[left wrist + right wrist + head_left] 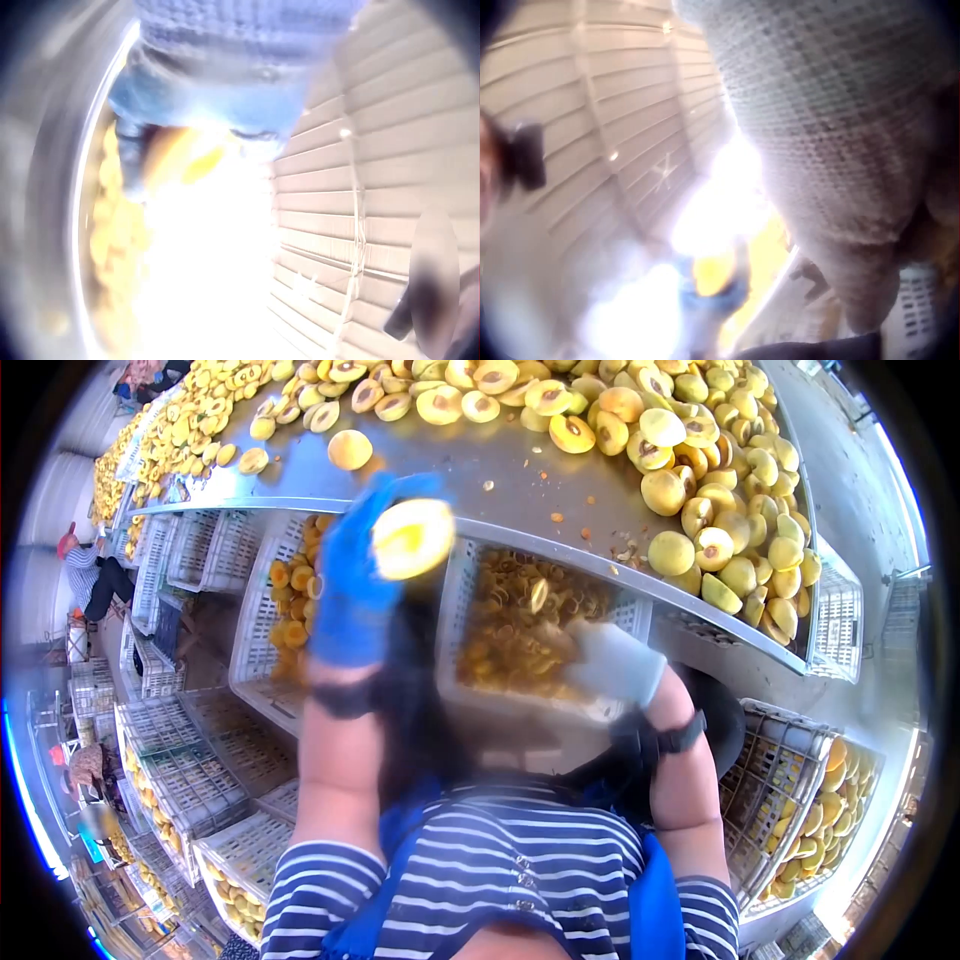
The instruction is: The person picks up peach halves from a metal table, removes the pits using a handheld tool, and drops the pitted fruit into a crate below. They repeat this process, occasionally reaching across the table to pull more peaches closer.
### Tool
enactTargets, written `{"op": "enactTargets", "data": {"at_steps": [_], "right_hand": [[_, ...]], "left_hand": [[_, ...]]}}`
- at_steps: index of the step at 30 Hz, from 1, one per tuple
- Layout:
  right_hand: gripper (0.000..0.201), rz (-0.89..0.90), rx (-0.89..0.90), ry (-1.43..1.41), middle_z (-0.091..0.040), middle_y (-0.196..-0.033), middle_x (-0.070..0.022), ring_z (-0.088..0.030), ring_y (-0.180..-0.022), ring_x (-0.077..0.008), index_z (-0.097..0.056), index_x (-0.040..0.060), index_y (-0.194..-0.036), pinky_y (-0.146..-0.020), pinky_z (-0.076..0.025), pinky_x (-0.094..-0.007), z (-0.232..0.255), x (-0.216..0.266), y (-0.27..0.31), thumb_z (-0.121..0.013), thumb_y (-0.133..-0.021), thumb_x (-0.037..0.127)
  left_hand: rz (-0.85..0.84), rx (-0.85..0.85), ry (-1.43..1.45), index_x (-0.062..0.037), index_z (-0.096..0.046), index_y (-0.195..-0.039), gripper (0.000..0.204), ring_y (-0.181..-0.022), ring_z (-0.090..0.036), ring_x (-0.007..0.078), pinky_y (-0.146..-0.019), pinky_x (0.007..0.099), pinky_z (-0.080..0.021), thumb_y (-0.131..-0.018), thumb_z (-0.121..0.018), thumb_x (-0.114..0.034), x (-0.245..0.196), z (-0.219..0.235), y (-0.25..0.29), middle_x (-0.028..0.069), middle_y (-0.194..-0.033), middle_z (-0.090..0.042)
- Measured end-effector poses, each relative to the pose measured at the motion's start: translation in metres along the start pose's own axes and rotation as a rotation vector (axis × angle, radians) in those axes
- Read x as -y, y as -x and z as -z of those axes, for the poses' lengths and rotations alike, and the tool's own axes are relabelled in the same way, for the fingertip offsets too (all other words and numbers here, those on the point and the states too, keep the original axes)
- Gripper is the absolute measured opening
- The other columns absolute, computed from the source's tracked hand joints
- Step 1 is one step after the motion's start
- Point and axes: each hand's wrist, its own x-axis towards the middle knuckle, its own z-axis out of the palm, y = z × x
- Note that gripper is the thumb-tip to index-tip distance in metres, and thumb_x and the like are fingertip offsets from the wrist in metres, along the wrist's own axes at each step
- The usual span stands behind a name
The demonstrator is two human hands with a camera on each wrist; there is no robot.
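My left hand (365,575), in a blue glove, holds a yellow peach half (412,538) up at the front edge of the steel table (520,470). The left wrist view shows the blue glove (225,97) around the yellow fruit (184,157), washed out by glare. My right hand (612,660), in a grey knit glove, hovers blurred over a white crate (455,580) of yellow scraps. That grey glove (840,127) fills the right wrist view, with the peach half (712,274) far behind. How its fingers lie is not visible.
Halved and whole peaches (700,470) are heaped across the table's back and right. White slatted crates (190,550) stand below and to the left, some with fruit. Another crate of peaches (820,810) sits at my right. A person (90,570) bends at far left.
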Motion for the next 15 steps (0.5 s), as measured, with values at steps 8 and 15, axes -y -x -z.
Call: {"op": "enactTargets", "data": {"at_steps": [8, 15], "right_hand": [[0.032, 0.14, -0.769, -0.206, -0.067, -0.078, -0.0172, -0.066, -0.069, -0.0275, -0.058, -0.0018, -0.093, -0.065, -0.052, -0.0345, 0.016, -0.001, 0.014, -0.074, -0.081, 0.024], [0.023, -0.128, -0.912, -0.833, -0.059, -0.069, 0.0012, -0.05, -0.053, -0.0023, -0.06, 0.0016, -0.094, -0.048, -0.039, -0.0183, 0.035, -0.004, 0.028, -0.073, -0.084, 0.018]], "left_hand": [[0.119, 0.127, -0.67, -0.0127, -0.061, -0.124, 0.043, -0.098, -0.066, 0.0192, -0.086, 0.0308, -0.052, -0.084, -0.073, -0.02, 0.025, 0.001, -0.111, 0.0124, -0.109, -0.066], [-0.082, 0.443, -1.073, -0.004, -0.06, -0.121, 0.051, -0.104, -0.063, 0.0321, -0.084, 0.0387, -0.05, -0.079, -0.072, -0.03, 0.164, -0.044, -0.212, 0.0201, -0.114, -0.066]]}}
